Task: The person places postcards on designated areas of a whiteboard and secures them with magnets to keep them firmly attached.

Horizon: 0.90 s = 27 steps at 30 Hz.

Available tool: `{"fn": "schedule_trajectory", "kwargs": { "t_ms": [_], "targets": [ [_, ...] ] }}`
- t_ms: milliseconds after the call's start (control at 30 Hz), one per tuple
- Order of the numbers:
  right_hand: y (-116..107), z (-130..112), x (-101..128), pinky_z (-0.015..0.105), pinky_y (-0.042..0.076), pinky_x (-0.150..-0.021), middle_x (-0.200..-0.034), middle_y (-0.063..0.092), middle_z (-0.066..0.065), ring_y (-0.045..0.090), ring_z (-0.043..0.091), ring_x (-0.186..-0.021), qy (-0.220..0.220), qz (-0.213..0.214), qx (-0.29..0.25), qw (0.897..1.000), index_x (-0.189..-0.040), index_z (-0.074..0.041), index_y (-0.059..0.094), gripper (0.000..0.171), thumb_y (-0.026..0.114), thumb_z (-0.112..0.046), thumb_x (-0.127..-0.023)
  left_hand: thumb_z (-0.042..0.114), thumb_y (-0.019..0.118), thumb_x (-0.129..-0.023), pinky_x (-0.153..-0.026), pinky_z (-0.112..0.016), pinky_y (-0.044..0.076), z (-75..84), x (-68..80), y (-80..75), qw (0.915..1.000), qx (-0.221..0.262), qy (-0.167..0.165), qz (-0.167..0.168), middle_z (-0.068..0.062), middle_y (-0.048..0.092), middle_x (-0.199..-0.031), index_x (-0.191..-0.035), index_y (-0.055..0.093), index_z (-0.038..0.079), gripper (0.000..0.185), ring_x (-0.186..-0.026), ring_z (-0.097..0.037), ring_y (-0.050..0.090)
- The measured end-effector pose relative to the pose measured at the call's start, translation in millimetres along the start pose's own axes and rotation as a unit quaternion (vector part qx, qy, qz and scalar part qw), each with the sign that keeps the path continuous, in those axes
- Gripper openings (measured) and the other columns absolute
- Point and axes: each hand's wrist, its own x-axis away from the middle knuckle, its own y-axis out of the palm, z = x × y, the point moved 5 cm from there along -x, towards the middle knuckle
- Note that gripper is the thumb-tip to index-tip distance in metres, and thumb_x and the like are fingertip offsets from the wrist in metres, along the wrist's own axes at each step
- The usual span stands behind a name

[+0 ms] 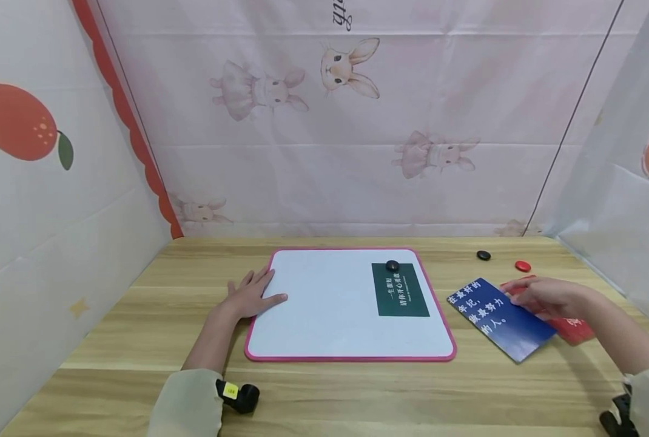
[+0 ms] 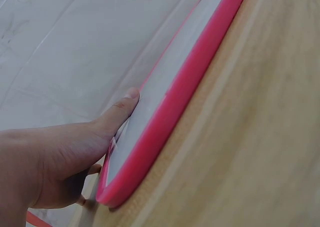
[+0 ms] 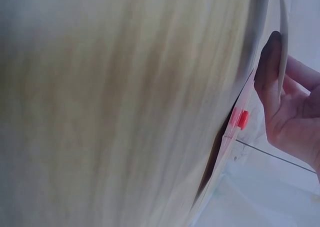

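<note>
A white board with a pink rim (image 1: 352, 358) lies flat in the middle of the wooden table (image 1: 139, 340). A dark green card (image 1: 403, 291) lies on its right part, under a black magnet (image 1: 392, 265). My left hand (image 1: 250, 295) rests open on the board's left edge, fingers straight; the left wrist view shows the thumb (image 2: 122, 107) lying on the white surface beside the rim (image 2: 180, 92). At the right, a blue card (image 1: 494, 318) with white writing lies over a red card (image 1: 575, 331). My right hand (image 1: 543, 296) pinches the blue card's far edge between thumb (image 3: 267, 62) and fingers.
A loose black magnet (image 1: 483, 255) and a red magnet (image 1: 523, 266) sit on the table behind the cards; the red magnet (image 3: 242, 119) also shows in the right wrist view. Cloth walls with rabbit and orange prints close off the back and both sides.
</note>
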Motion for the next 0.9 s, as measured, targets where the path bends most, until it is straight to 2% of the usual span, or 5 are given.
{"fn": "schedule_trajectory", "kwargs": {
  "t_ms": [200,433,733,900],
  "targets": [
    [4,-4,-3,0.037,0.05,-0.078,-0.097,0.06,0.005,0.06,0.02,-0.088,-0.015,-0.01,-0.029,0.999,-0.128,0.01,0.04,0.041,0.049,0.0,-0.089,0.059,0.047,-0.087,-0.098,-0.065,-0.007,1.6,0.6,-1.4,1.0,0.001,0.001,0.002,-0.015,0.013,-0.151,-0.146,0.019,0.006,0.085,-0.135,-0.04,0.003],
    [7,-8,-5,0.034,0.05,-0.077,-0.094,0.061,0.003,0.06,0.016,-0.085,-0.022,-0.005,-0.028,0.999,-0.127,0.014,0.037,0.043,0.049,0.001,-0.088,0.059,0.047,-0.087,-0.098,-0.065,-0.007,2.3,1.3,-1.9,1.0,0.002,0.0,0.002,-0.015,0.013,-0.151,-0.146,0.02,0.006,0.085,-0.135,-0.04,0.003],
    [11,-12,-5,0.023,0.045,-0.058,-0.083,0.059,0.001,0.055,0.012,-0.065,-0.01,0.019,-0.022,1.0,-0.125,0.01,0.043,0.04,0.051,0.0,-0.087,0.059,0.047,-0.086,-0.098,-0.065,-0.007,1.2,-0.1,-0.6,1.0,0.001,0.0,0.001,-0.015,0.013,-0.151,-0.147,0.019,0.006,0.085,-0.135,-0.04,0.003],
    [11,-14,-5,0.022,0.044,-0.056,-0.082,0.059,-0.001,0.054,0.011,-0.063,-0.01,0.021,-0.023,0.999,-0.127,0.011,0.041,0.042,0.051,-0.001,-0.088,0.06,0.047,-0.086,-0.097,-0.065,-0.007,0.5,-0.5,-0.4,1.0,0.002,0.001,0.002,-0.016,0.013,-0.151,-0.146,0.02,0.006,0.085,-0.135,-0.041,0.003]
  ]
}}
